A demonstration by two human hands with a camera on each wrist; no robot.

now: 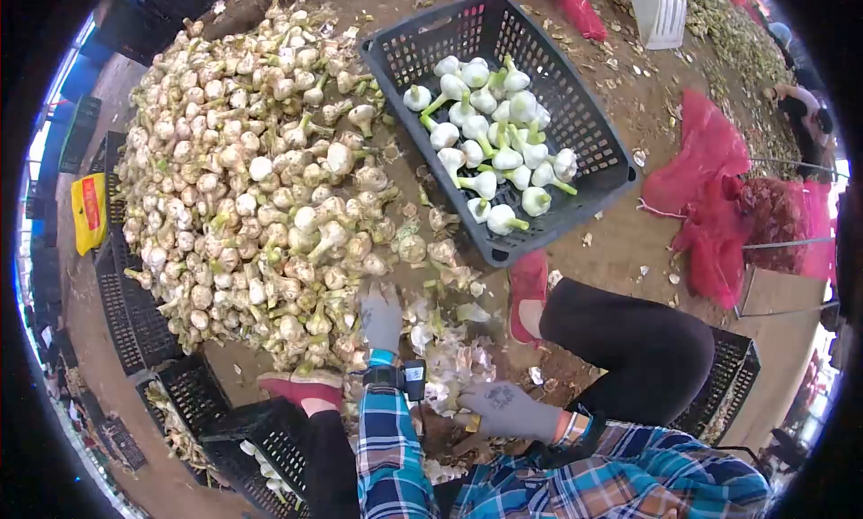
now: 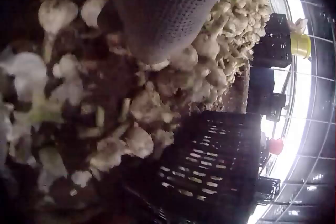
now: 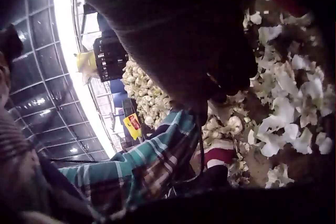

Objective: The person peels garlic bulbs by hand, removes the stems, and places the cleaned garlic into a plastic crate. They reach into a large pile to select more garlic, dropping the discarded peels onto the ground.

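Note:
My left hand [image 1: 381,319], in a grey glove, reaches to the near edge of a big heap of garlic bulbs [image 1: 261,168]. Its fingers point forward and touch the heap's edge, with no bulb visible in its grasp. In the left wrist view the gloved hand [image 2: 163,14] hangs close over loose bulbs. My right hand [image 1: 514,411], also gloved, is low before my body, curled round a small tool with a yellowish part [image 1: 473,423]; most of it is hidden by the hand. Peeled white garlic bulbs [image 1: 499,133] with green stems lie in a black crate [image 1: 562,218].
Papery garlic skins [image 1: 458,362] litter the ground between my red shoes [image 1: 528,294]. Pink mesh sacks [image 1: 706,195] lie at the right. Black crates [image 1: 135,303] stand along the heap's left, with a yellow bag [image 1: 89,213] there. Another crate [image 1: 261,447] stands beside my left leg.

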